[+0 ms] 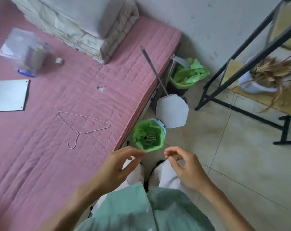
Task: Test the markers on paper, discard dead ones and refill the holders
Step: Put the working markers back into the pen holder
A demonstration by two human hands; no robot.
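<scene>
A small bin (163,130) lined with a green bag (138,132) stands on the floor beside the bed, its white lid (172,110) flipped up. Several dark markers (149,138) lie at its bottom. My left hand (119,162) hovers just below the bin's rim, fingers loosely curled with thumb and forefinger close together, holding nothing I can see. My right hand (184,165) hangs to the right of it, fingers relaxed and empty. A blurred clear holder (31,54) with markers and a white sheet of paper (8,95) lie far left on the bed.
A pink quilted mattress (66,114) carries a wire hanger (84,125) and folded bedding (84,25). A second green-lined bin (186,75) stands further back. A black metal rack (241,64) with a potted dry plant (264,75) fills the right.
</scene>
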